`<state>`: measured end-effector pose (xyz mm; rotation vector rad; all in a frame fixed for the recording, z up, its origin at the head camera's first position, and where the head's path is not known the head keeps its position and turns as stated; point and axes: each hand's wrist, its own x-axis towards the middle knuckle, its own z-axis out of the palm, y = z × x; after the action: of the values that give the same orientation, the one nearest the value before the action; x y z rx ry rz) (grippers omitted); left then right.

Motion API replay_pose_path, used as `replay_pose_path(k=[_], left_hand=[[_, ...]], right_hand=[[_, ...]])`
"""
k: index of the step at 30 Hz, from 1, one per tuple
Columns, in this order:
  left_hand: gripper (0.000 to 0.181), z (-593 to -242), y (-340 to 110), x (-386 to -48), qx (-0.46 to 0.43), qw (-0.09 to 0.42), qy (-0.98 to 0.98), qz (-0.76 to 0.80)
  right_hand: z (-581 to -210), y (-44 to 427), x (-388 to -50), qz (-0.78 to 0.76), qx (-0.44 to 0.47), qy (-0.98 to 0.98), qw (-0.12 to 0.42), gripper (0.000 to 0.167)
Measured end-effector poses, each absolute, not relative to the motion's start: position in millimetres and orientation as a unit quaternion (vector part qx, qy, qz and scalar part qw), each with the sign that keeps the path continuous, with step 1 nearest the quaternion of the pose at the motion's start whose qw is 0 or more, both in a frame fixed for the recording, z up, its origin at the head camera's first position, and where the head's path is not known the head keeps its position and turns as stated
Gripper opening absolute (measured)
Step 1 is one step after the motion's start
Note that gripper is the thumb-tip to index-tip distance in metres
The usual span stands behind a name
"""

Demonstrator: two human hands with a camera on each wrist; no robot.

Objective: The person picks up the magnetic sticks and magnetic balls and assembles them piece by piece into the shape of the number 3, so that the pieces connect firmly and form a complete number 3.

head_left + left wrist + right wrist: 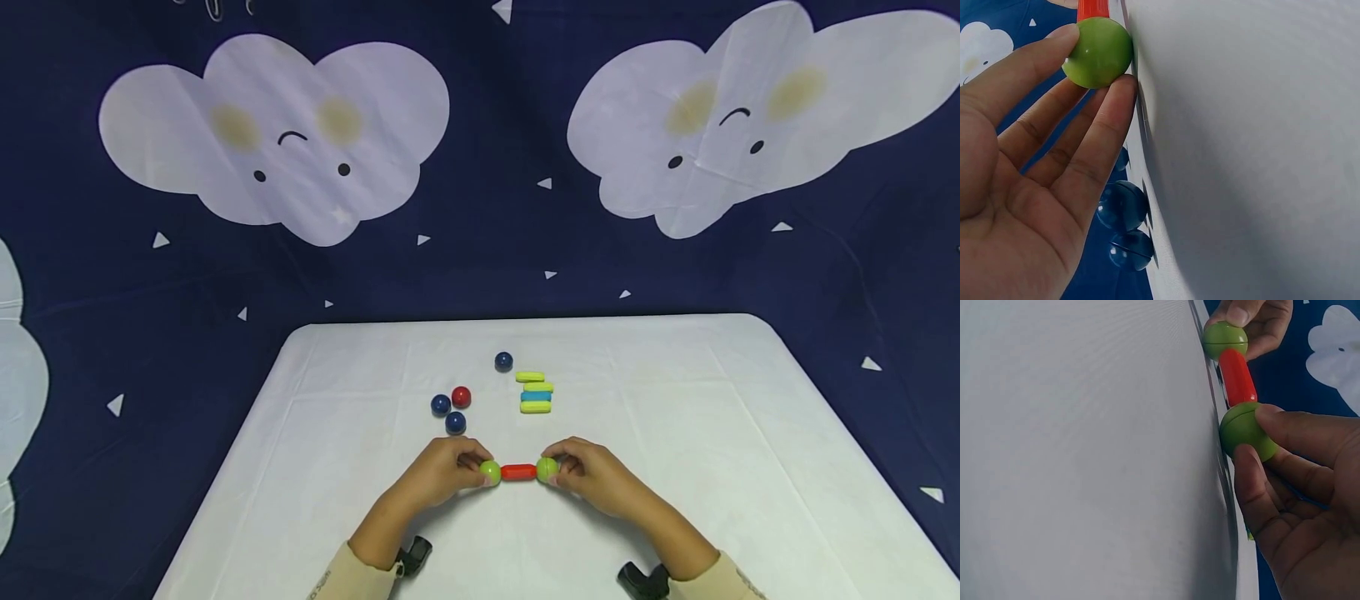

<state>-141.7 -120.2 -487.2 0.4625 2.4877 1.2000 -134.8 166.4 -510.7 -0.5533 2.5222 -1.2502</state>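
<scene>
A red rod (518,472) lies between two green balls, touching both, near the front middle of the white table. The left hand (448,472) pinches the left green ball (491,472) between thumb and fingers; the left wrist view shows this ball (1097,53) at the fingertips, with the rod's end against it. The right hand (597,477) pinches the right green ball (547,469). In the right wrist view the red rod (1237,376) joins the near ball (1247,431) to the far ball (1225,341), held by the left hand (1267,325).
Beyond the left hand are two blue balls (441,405) and a red ball (461,397) in a cluster. Another blue ball (503,362) sits farther back. Three yellow-green rods (536,407) and a blue rod (536,397) lie in a stack-like row behind the red rod.
</scene>
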Motion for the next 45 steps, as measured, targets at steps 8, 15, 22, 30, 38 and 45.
replay_pose_path(k=[8,15,22,30,38,45], left_hand=[[0.021,-487.5,-121.0,-141.9,0.161,0.171,0.875,0.423],[0.021,-487.6,-121.3,-141.8,0.161,0.172,0.874,0.425],[0.02,-487.9,-121.1,-141.8,0.162,0.172,0.875,0.422],[0.021,-487.5,-120.9,-141.9,0.161,0.172,0.875,0.422],[0.021,-487.8,-120.9,-142.0,0.162,0.171,0.876,0.421],[0.021,-488.6,-121.4,-142.9,0.168,0.167,0.875,0.423]], right_hand=[[-511.0,167.5,-136.7,-0.435,-0.198,0.868,0.138,0.031],[-508.2,169.9,-143.8,-0.437,-0.186,0.873,0.113,0.034],[-505.6,169.0,-153.8,-0.438,-0.159,0.881,0.086,0.03],[-507.9,164.5,-167.2,-0.44,-0.116,0.889,0.052,0.03],[-508.5,161.5,-182.1,-0.448,-0.102,0.887,0.04,0.028],[-508.3,159.3,-193.4,-0.451,-0.102,0.886,0.042,0.028]])
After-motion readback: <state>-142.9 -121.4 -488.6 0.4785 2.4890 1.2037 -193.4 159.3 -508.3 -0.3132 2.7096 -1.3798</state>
